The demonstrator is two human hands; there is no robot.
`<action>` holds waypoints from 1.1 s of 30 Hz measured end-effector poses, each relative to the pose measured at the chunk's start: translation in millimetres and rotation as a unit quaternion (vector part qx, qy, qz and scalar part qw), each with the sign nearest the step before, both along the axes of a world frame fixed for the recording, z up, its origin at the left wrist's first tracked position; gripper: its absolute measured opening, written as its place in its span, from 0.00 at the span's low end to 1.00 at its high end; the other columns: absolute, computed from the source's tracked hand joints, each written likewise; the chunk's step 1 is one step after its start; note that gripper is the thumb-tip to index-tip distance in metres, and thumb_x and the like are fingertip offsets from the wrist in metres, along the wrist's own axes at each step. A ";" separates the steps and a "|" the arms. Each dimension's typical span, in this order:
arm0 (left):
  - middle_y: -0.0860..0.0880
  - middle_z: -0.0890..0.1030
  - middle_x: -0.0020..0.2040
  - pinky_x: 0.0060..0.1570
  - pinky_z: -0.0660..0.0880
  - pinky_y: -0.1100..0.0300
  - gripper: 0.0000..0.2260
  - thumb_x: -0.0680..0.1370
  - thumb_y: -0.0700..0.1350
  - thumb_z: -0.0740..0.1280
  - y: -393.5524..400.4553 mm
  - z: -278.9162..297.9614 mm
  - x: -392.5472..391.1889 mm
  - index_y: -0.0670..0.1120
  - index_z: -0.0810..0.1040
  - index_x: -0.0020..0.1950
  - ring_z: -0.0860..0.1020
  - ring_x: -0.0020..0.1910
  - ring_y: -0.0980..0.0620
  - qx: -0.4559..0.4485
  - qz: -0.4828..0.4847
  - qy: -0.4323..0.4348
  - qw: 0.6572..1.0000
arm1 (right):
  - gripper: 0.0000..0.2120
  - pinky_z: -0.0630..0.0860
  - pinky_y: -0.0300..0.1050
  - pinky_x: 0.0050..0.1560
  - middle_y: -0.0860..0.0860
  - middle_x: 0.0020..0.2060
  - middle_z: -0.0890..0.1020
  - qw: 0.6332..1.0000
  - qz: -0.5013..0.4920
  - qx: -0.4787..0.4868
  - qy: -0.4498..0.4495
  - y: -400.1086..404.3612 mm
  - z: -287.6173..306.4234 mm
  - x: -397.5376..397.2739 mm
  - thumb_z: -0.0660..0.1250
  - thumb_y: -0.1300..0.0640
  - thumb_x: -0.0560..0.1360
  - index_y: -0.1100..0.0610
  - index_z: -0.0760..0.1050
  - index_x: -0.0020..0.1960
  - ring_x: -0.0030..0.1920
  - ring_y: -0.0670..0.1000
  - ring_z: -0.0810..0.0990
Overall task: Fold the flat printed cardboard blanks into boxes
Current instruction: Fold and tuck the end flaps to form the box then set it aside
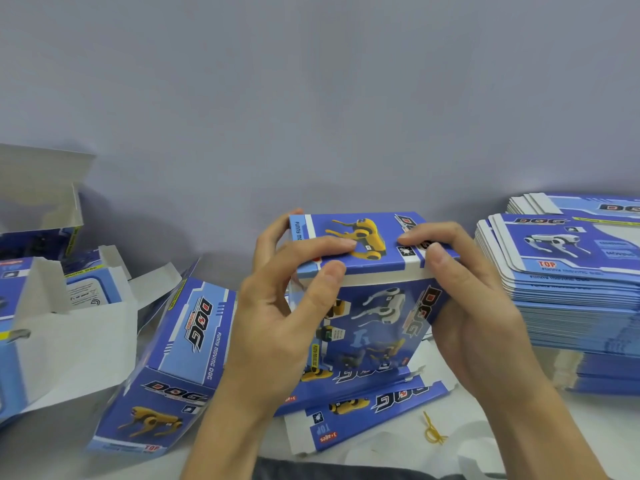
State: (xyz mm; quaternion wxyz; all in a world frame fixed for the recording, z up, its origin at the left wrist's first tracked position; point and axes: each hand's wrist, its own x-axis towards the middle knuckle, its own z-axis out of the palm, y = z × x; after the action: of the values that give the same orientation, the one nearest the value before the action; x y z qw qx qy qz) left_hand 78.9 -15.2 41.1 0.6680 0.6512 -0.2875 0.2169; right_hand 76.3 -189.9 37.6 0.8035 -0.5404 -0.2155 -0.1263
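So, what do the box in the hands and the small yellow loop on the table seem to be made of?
The box looks like thin printed cardboard: glossy blue outside, plain white at the flap edge. The yellow loop is probably a rubber band, thin and limp, though it is too small to be sure.

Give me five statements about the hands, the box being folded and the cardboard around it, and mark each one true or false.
1. Both hands, left hand and right hand, grip the box being folded. True.
2. The stack of flat blanks lies to the person's left. False: it lies to the right.
3. The dog printed on the box's closing flap is yellow. True.
4. A yellow rubber band lies on the table near the right forearm. True.
5. The folded box beside the left hand stands upright. False: it lies tilted on its side.
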 end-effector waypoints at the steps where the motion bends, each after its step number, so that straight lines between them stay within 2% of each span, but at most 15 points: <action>1: 0.61 0.77 0.62 0.50 0.82 0.54 0.10 0.78 0.53 0.64 -2.1 -0.4 0.2 0.55 0.84 0.53 0.67 0.74 0.42 -0.004 0.003 -0.002 1.000 | 0.09 0.82 0.47 0.38 0.57 0.45 0.81 1.000 -0.005 0.003 0.003 0.6 0.1 0.6 0.61 0.56 0.77 0.51 0.81 0.47 0.45 0.56 0.84; 2: 0.61 0.77 0.62 0.55 0.80 0.50 0.11 0.79 0.54 0.63 -4.1 -1.5 0.3 0.57 0.84 0.53 0.66 0.75 0.44 -0.014 0.005 0.000 1.000 | 0.09 0.81 0.46 0.38 0.58 0.45 0.81 1.000 -0.010 0.004 0.004 1.1 0.1 0.9 0.61 0.56 0.77 0.51 0.81 0.46 0.45 0.56 0.84; 4: 0.55 0.77 0.64 0.63 0.75 0.42 0.12 0.80 0.57 0.61 -6.0 -2.8 0.9 0.59 0.85 0.51 0.65 0.76 0.43 -0.046 -0.005 0.020 0.999 | 0.10 0.81 0.46 0.38 0.58 0.45 0.81 1.000 -0.005 0.012 0.001 1.6 0.0 1.3 0.61 0.57 0.77 0.53 0.81 0.46 0.45 0.56 0.85; 6: 0.51 0.75 0.64 0.60 0.77 0.44 0.12 0.79 0.60 0.63 -7.0 -2.6 0.5 0.57 0.84 0.51 0.65 0.75 0.40 -0.058 -0.015 0.028 0.998 | 0.10 0.81 0.47 0.37 0.57 0.44 0.82 1.000 0.005 0.017 0.000 1.5 0.2 0.8 0.60 0.58 0.77 0.53 0.81 0.46 0.45 0.56 0.85; 9: 0.59 0.76 0.63 0.60 0.76 0.38 0.11 0.80 0.56 0.60 -8.7 -2.9 -0.6 0.58 0.83 0.51 0.64 0.76 0.39 -0.015 0.005 0.011 1.000 | 0.09 0.81 0.45 0.36 0.56 0.44 0.82 1.000 0.004 0.012 0.007 -0.1 -0.6 0.9 0.60 0.57 0.76 0.53 0.80 0.46 0.44 0.56 0.85; 10: 0.63 0.75 0.63 0.59 0.78 0.42 0.11 0.81 0.55 0.59 -9.5 -2.8 -1.1 0.59 0.82 0.51 0.64 0.76 0.41 0.006 0.019 -0.001 1.000 | 0.09 0.81 0.45 0.36 0.56 0.44 0.82 1.000 0.003 0.011 0.007 -0.7 -1.3 1.4 0.60 0.57 0.76 0.53 0.79 0.46 0.45 0.56 0.85; 11: 0.65 0.74 0.63 0.57 0.79 0.51 0.11 0.81 0.55 0.59 -10.1 -2.6 -1.6 0.59 0.82 0.51 0.64 0.76 0.44 0.018 0.027 -0.011 0.999 | 0.09 0.80 0.44 0.36 0.55 0.44 0.82 1.000 0.002 0.012 0.005 -1.2 -2.2 1.8 0.59 0.57 0.76 0.53 0.78 0.46 0.45 0.55 0.85; 13: 0.64 0.72 0.66 0.50 0.79 0.66 0.10 0.82 0.54 0.60 -10.6 -2.8 -1.9 0.58 0.82 0.51 0.61 0.77 0.54 0.019 0.026 -0.014 0.999 | 0.09 0.80 0.43 0.35 0.53 0.44 0.81 1.000 -0.002 0.014 -0.001 -1.9 -3.7 2.8 0.58 0.58 0.76 0.52 0.78 0.45 0.44 0.54 0.85; 14: 0.64 0.71 0.67 0.47 0.79 0.68 0.10 0.82 0.54 0.61 -11.1 -3.6 -2.0 0.58 0.82 0.51 0.60 0.77 0.57 0.018 0.023 -0.012 0.999 | 0.10 0.80 0.43 0.35 0.52 0.43 0.81 1.000 -0.006 0.013 -0.004 -2.0 -4.7 3.2 0.58 0.58 0.76 0.52 0.78 0.45 0.43 0.53 0.85; 19: 0.64 0.69 0.70 0.47 0.82 0.59 0.09 0.79 0.54 0.63 -10.0 -7.6 -1.6 0.60 0.82 0.52 0.63 0.77 0.50 -0.018 -0.031 0.014 0.999 | 0.13 0.78 0.41 0.31 0.48 0.40 0.82 0.999 -0.039 0.007 0.005 -0.5 -7.7 10.6 0.57 0.59 0.73 0.48 0.78 0.40 0.39 0.50 0.84; 23: 0.55 0.66 0.75 0.51 0.81 0.52 0.10 0.79 0.60 0.66 -7.0 -6.4 -0.4 0.58 0.82 0.55 0.68 0.75 0.44 -0.056 -0.066 0.041 0.995 | 0.10 0.78 0.47 0.33 0.49 0.44 0.80 1.000 -0.029 0.005 -0.011 -0.6 -9.5 11.4 0.59 0.58 0.73 0.48 0.78 0.45 0.41 0.54 0.81; 26: 0.55 0.69 0.73 0.47 0.81 0.54 0.09 0.82 0.50 0.62 -6.5 -8.0 4.4 0.58 0.81 0.54 0.73 0.70 0.44 -0.105 -0.062 0.075 0.990 | 0.08 0.76 0.55 0.34 0.53 0.46 0.78 0.999 -0.042 -0.015 -0.015 2.2 -9.5 9.3 0.62 0.53 0.71 0.47 0.77 0.48 0.41 0.63 0.76; 29: 0.60 0.70 0.70 0.45 0.81 0.58 0.15 0.80 0.44 0.57 -7.3 -11.7 7.1 0.61 0.80 0.53 0.72 0.71 0.42 -0.096 -0.049 0.080 0.991 | 0.09 0.70 0.70 0.33 0.63 0.44 0.71 0.996 -0.071 -0.045 -0.011 5.3 -8.6 8.1 0.63 0.54 0.70 0.46 0.77 0.48 0.38 0.75 0.67; 31: 0.57 0.69 0.71 0.48 0.81 0.53 0.16 0.80 0.43 0.56 -7.2 -13.7 6.7 0.60 0.80 0.53 0.70 0.71 0.39 -0.080 -0.044 0.076 0.993 | 0.10 0.68 0.68 0.33 0.66 0.45 0.69 0.997 -0.063 -0.032 -0.006 5.5 -8.3 7.4 0.61 0.58 0.72 0.47 0.77 0.48 0.39 0.77 0.67; 33: 0.60 0.68 0.71 0.52 0.80 0.41 0.14 0.80 0.44 0.57 -6.1 -15.4 6.0 0.60 0.79 0.54 0.67 0.74 0.38 -0.064 -0.048 0.076 0.994 | 0.13 0.69 0.62 0.36 0.65 0.48 0.70 0.999 -0.041 -0.002 -0.002 4.8 -7.7 6.2 0.59 0.62 0.72 0.48 0.77 0.49 0.40 0.77 0.68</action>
State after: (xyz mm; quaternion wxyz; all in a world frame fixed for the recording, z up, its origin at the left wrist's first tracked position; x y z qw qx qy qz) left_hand 84.9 -21.3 25.7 0.7378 0.6071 -0.2525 0.1528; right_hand 82.5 -185.1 29.9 0.7961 -0.5502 -0.1947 -0.1598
